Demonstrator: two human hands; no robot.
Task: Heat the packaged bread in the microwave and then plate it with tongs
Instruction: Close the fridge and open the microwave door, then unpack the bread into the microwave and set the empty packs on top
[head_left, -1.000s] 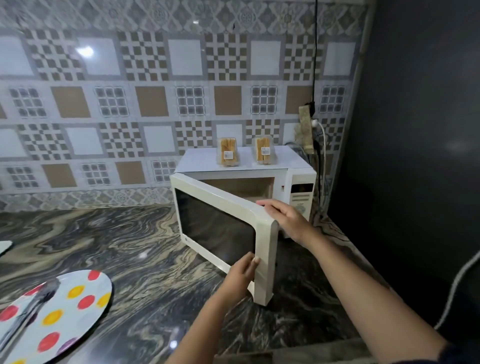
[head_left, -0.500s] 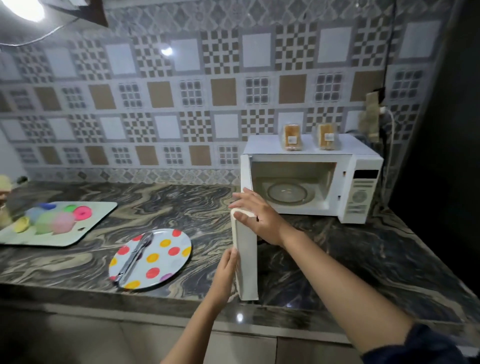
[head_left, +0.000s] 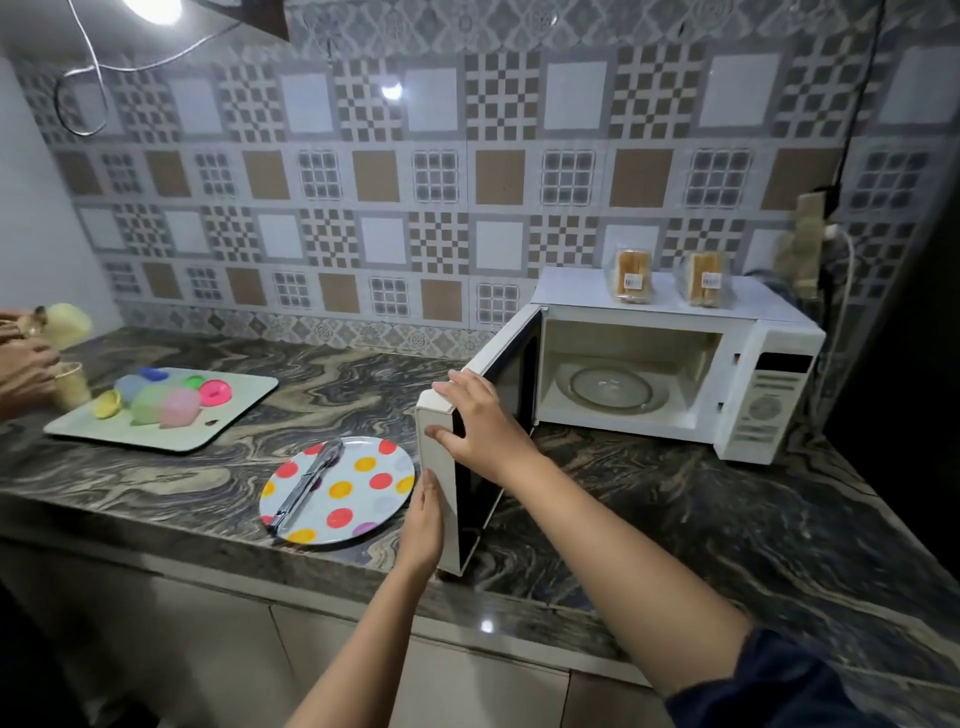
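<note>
A white microwave stands on the counter at the right, its door swung wide open and its glass turntable bare. Two packs of bread, one left and one right, stand on its top. My right hand grips the door's upper free edge. My left hand lies flat against the door's outer edge lower down. A polka-dot plate sits left of the door with metal tongs lying on it.
A pale tray with several coloured cups sits at the far left, where another person's hands hold a container. A plug and cable hang behind the microwave. The counter's front edge runs just under the open door.
The microwave door has swung from half open to wide open, with both my hands staying on it. The view has pulled back and left, showing the plate and tray.
</note>
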